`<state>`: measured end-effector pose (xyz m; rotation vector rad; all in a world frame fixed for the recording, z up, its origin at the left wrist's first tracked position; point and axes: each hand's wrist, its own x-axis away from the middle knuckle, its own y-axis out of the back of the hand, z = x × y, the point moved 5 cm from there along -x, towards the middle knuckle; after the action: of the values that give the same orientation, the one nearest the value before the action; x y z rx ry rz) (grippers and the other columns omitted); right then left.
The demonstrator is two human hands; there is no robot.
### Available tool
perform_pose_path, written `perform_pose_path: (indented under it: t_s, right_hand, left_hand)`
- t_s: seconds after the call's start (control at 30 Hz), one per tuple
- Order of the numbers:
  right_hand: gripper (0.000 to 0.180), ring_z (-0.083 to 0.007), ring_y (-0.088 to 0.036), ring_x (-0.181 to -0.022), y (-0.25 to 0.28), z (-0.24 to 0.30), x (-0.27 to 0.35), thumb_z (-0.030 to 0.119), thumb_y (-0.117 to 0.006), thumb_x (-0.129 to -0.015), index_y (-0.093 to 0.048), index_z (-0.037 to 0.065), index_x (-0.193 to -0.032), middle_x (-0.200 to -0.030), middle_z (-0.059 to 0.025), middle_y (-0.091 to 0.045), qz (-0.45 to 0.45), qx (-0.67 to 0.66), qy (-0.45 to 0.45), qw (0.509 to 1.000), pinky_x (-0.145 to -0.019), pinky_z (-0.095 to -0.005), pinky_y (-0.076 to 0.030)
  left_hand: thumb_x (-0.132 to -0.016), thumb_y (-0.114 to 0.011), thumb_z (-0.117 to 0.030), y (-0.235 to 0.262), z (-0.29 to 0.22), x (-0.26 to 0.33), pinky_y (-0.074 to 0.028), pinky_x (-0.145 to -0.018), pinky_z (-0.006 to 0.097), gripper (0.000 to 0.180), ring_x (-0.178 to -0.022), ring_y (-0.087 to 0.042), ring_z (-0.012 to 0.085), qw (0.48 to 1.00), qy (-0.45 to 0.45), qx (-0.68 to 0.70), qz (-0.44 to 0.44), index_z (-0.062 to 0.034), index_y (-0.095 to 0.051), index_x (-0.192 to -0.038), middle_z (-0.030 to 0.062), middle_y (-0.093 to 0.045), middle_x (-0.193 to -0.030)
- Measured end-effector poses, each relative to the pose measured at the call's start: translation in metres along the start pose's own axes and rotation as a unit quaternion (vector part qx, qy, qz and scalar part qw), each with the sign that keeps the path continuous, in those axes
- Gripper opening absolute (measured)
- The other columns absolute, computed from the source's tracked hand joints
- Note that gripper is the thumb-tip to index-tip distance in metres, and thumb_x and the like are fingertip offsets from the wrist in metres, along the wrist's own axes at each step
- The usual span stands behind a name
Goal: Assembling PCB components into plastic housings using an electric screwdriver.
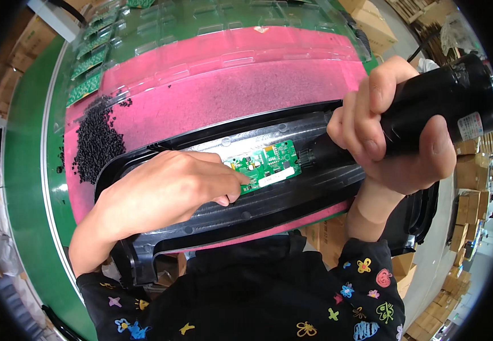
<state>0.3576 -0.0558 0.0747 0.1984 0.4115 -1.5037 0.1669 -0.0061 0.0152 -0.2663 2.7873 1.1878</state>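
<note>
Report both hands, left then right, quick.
Left hand: fingers curled, touching the left end of the green circuit board; whether it grips cannot be told.
Right hand: closed, holding the black cylindrical tool.

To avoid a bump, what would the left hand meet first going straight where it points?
The left hand would first meet the green circuit board, seemingly at its fingertips, though exact contact is unclear.
</note>
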Motion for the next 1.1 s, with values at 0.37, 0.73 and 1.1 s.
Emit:
perform_pose_path:
  t_s: [0.37,0.73,1.1]
  right_hand:
    - [0.051,-0.009,-0.042,-0.042,-0.002,-0.004,-0.003,0.049,-0.059,-0.081,-0.046,0.002,-0.096,-0.057,0.0003,-0.049,0.012,-0.05,-0.01,0.999,-0.045,-0.0249,-0.034]
    - [0.045,-0.0167,-0.057,-0.047,-0.017,0.002,-0.01,0.032,-0.087,-0.068,-0.055,0.003,-0.083,-0.06,-0.0041,-0.06,0.354,-0.094,0.084,0.926,-0.046,-0.0257,-0.045]
    - [0.041,-0.0126,-0.052,-0.042,-0.011,-0.006,-0.008,0.036,-0.08,-0.075,-0.053,0.006,-0.082,-0.058,0.0,-0.058,0.274,-0.129,0.011,0.953,-0.043,-0.0233,-0.043]
  left_hand:
    - [-0.066,-0.065,0.003,-0.001,0.002,0.002,-0.054,-0.065,0.034,0.012,-0.079,-0.064,0.0248,1.0,-0.018,-0.01,-0.012,0.0017,-0.06,-0.077,0.009,-0.07,-0.1]
    - [-0.067,-0.066,0.003,-0.001,0.003,0.005,-0.054,-0.065,0.035,0.014,-0.078,-0.065,0.0251,0.998,0.053,-0.017,0.006,0.0024,-0.063,-0.08,0.008,-0.07,-0.101]
    - [-0.069,-0.063,0.005,0.0,0.005,0.008,-0.055,-0.064,0.036,0.014,-0.079,-0.068,0.028,0.994,0.104,-0.012,0.029,0.0016,-0.063,-0.082,0.0096,-0.071,-0.098]
